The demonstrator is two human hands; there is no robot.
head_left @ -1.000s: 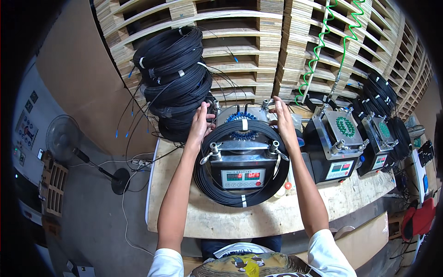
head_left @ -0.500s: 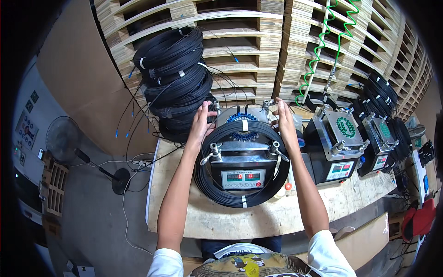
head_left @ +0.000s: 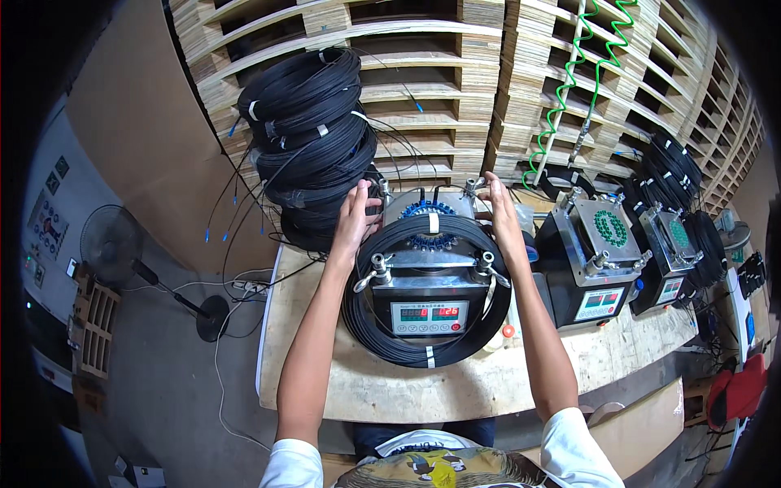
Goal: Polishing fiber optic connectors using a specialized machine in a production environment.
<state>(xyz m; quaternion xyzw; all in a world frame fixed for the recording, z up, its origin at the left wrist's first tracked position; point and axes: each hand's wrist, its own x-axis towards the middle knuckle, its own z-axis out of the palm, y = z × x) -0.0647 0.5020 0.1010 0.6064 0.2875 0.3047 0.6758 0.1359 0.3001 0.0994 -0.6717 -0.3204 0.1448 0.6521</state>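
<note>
In front of me stands a black bench machine with a metal top plate, corner clamps and a front panel (head_left: 429,318) showing lit red digits. A ring of blue connectors (head_left: 433,241) sits in the plate. A coil of thin black cable (head_left: 376,342), tied with white bands, hangs around the front of the machine. My left hand (head_left: 355,218) is at the back left clamp (head_left: 385,189), its fingers apart. By the back right clamp (head_left: 472,189), my right hand (head_left: 503,218) has its fingers stretched out. Neither hand visibly holds anything.
Stacked black cable coils (head_left: 305,154) rise at the back left of the wooden table (head_left: 382,398). Two similar machines (head_left: 587,268) (head_left: 669,252) stand at the right. Pallets (head_left: 423,89) line the back, with green coiled hoses (head_left: 555,106) hanging there. A fan (head_left: 114,244) stands left.
The red digits on the machine's panel have changed. Both hands stay beside the back clamps, with hardly any movement. The whole view has shifted slightly.
</note>
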